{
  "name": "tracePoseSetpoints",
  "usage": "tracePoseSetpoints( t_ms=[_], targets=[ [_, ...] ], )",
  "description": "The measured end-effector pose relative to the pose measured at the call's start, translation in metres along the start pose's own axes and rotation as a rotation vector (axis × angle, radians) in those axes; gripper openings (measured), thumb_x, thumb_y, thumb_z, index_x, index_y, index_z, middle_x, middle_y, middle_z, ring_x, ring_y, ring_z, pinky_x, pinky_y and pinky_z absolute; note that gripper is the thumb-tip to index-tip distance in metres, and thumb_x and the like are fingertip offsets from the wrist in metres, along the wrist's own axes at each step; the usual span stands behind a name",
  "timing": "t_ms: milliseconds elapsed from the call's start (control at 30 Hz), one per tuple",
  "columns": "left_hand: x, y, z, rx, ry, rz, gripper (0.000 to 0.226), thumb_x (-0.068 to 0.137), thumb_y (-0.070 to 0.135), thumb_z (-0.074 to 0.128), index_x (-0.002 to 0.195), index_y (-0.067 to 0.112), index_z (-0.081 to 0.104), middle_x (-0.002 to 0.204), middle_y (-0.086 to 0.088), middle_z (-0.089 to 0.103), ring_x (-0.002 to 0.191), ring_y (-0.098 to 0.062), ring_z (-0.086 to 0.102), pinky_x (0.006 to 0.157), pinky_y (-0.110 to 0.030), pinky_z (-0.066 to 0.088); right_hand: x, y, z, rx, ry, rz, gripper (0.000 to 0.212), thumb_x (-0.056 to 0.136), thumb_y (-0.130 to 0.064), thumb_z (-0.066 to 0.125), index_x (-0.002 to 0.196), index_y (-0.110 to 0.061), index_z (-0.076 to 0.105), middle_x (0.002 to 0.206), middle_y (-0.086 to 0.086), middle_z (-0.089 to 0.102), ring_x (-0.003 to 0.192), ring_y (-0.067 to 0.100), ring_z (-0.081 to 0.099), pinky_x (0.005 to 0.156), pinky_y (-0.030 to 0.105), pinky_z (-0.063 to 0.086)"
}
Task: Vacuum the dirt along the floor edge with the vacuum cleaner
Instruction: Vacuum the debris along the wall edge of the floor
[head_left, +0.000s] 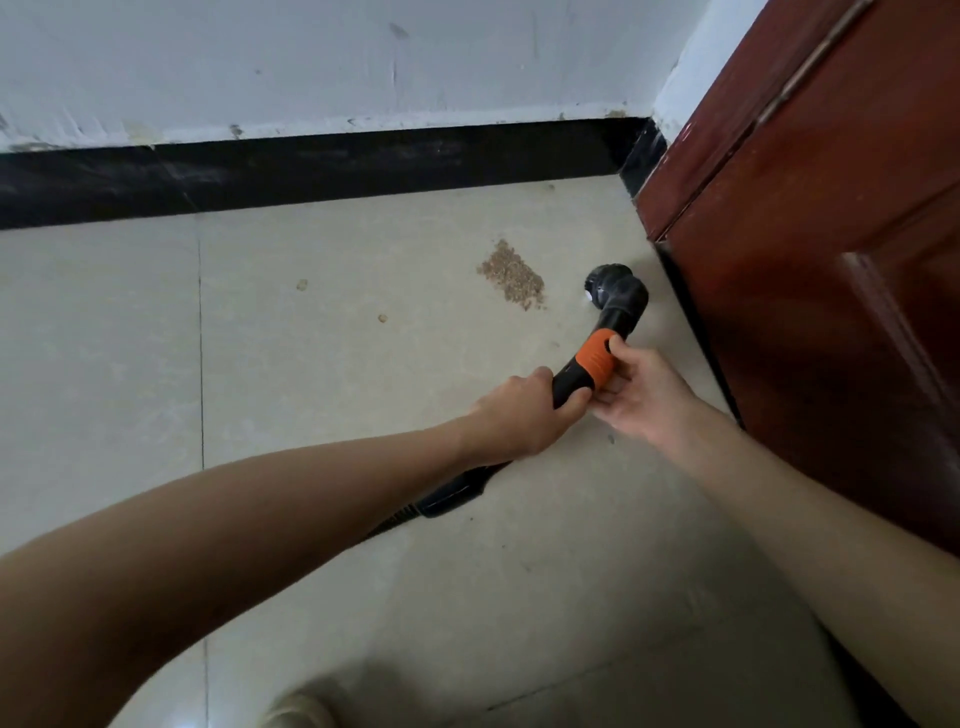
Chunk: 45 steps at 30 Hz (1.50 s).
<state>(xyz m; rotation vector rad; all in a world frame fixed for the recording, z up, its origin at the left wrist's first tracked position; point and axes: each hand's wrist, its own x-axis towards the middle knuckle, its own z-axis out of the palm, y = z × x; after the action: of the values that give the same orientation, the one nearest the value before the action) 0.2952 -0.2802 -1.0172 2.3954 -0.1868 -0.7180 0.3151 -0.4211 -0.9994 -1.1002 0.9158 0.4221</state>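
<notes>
Floor (363, 519) is pale beige tile w/ thin dark grout lines, meeting a black skirting strip (311, 171) at the base of a scuffed white wall (311, 57). Reddish-brown wooden door (831, 260) stands at the right, its bottom edge running along the tiles into the corner.

Dirt patch (511, 275) — brown, granular — lies on the tile near that corner, short of the skirting, w/ two small crumbs (301, 284) further left.

Vacuum cleaner hose handle (582, 374) is black w/ an orange collar (597, 358); its round black nozzle end (615, 293) sits just right of the dirt patch, close to the door's lower edge. Can't tell if the nozzle touches the floor. Ribbed hose (447, 499) trails back under the left forearm.

Left hand (524, 410) is wrapped around the black grip below the collar, fingers curled tight. Right hand (639, 395) has thumb & fingertips pinching the orange collar — palm partly open, facing the handle.

Light-coloured shoe toe (301, 706) shows at bottom edge.
</notes>
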Motion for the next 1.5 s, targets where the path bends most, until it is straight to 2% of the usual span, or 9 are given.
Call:
tracePoseSetpoints(
  t_ms=[67,233,333,467,533,633,700,1200,1500],
  targets=[
    [-0.014,0.002,0.01,0.035,-0.031,0.005,0.042,0.093,0.058,0.038,0.09,0.016,0.041,0.07,-0.001,0.051,0.056,-0.019,0.051,0.052,-0.031,0.035,-0.01,0.015,-0.012,0.061,0.001,-0.005,0.025,0.102,-0.026,0.049,0.092,-0.005,0.058,0.071,0.011,0.069,0.078,0.024,0.063,0.063,0.036,0.048],
    [-0.042,0.002,0.024,0.019,-0.053,-0.023,0.042,0.092,0.059,0.038,0.088,0.018,0.042,0.071,-0.001,0.053,0.058,-0.02,0.052,0.055,-0.031,0.038,-0.03,0.038,-0.023,0.072,0.003,0.0,0.026,0.103,-0.027,0.047,0.096,-0.004,0.057,0.079,0.013,0.066,0.078,0.023,0.063,0.062,0.035,0.048],
    [-0.055,-0.004,0.024,-0.021,-0.064,-0.038,0.041,0.09,0.06,0.038,0.08,0.021,0.041,0.075,-0.004,0.059,0.051,-0.019,0.055,0.054,-0.029,0.044,-0.039,0.043,-0.019,0.053,-0.009,0.016,0.026,0.103,-0.025,0.049,0.113,-0.002,0.053,0.089,0.016,0.063,0.082,0.026,0.061,0.072,0.038,0.049],
    [-0.061,-0.012,0.015,-0.066,-0.022,-0.064,0.04,0.089,0.061,0.039,0.074,0.024,0.039,0.07,-0.001,0.057,0.039,-0.015,0.055,0.045,-0.023,0.043,-0.044,0.045,-0.004,0.028,-0.012,0.02,0.039,0.101,-0.023,0.051,0.131,0.002,0.047,0.093,0.019,0.061,0.091,0.031,0.059,0.085,0.043,0.045],
    [-0.061,-0.015,0.009,-0.085,0.004,-0.077,0.039,0.089,0.059,0.04,0.074,0.023,0.04,0.07,-0.001,0.057,0.04,-0.017,0.056,0.046,-0.025,0.046,-0.044,0.043,0.007,0.015,-0.003,0.022,0.045,0.101,-0.023,0.053,0.137,0.001,0.045,0.096,0.019,0.06,0.097,0.032,0.058,0.081,0.043,0.046],
    [-0.06,-0.016,0.004,-0.104,0.041,-0.11,0.039,0.091,0.057,0.04,0.075,0.021,0.041,0.07,-0.002,0.057,0.042,-0.019,0.056,0.05,-0.028,0.049,-0.041,0.04,0.02,-0.014,0.012,0.021,0.046,0.1,-0.024,0.055,0.139,-0.002,0.045,0.095,0.017,0.06,0.085,0.027,0.06,0.063,0.038,0.047],
    [-0.059,-0.017,0.002,-0.128,0.052,-0.138,0.039,0.091,0.057,0.04,0.075,0.021,0.041,0.072,-0.003,0.057,0.045,-0.022,0.058,0.054,-0.032,0.053,-0.038,0.038,0.026,-0.041,0.013,0.024,0.046,0.1,-0.024,0.055,0.138,-0.002,0.046,0.093,0.016,0.06,0.081,0.025,0.06,0.058,0.036,0.045],
    [-0.04,-0.028,-0.021,-0.232,0.101,-0.179,0.04,0.092,0.053,0.041,0.078,0.016,0.043,0.072,-0.006,0.057,0.048,-0.026,0.061,0.051,-0.03,0.051,-0.012,0.02,0.062,-0.178,-0.014,0.032,0.041,0.099,-0.024,0.055,0.135,-0.005,0.05,0.093,0.012,0.064,0.079,0.023,0.062,0.055,0.034,0.046],
    [-0.022,-0.038,-0.036,-0.219,0.133,-0.195,0.042,0.092,0.056,0.04,0.083,0.015,0.045,0.078,-0.008,0.059,0.052,-0.027,0.061,0.059,-0.037,0.056,0.006,0.009,0.082,-0.174,-0.047,0.022,0.041,0.1,-0.026,0.053,0.135,-0.006,0.05,0.089,0.009,0.064,0.077,0.021,0.063,0.052,0.031,0.048]
  ],
)
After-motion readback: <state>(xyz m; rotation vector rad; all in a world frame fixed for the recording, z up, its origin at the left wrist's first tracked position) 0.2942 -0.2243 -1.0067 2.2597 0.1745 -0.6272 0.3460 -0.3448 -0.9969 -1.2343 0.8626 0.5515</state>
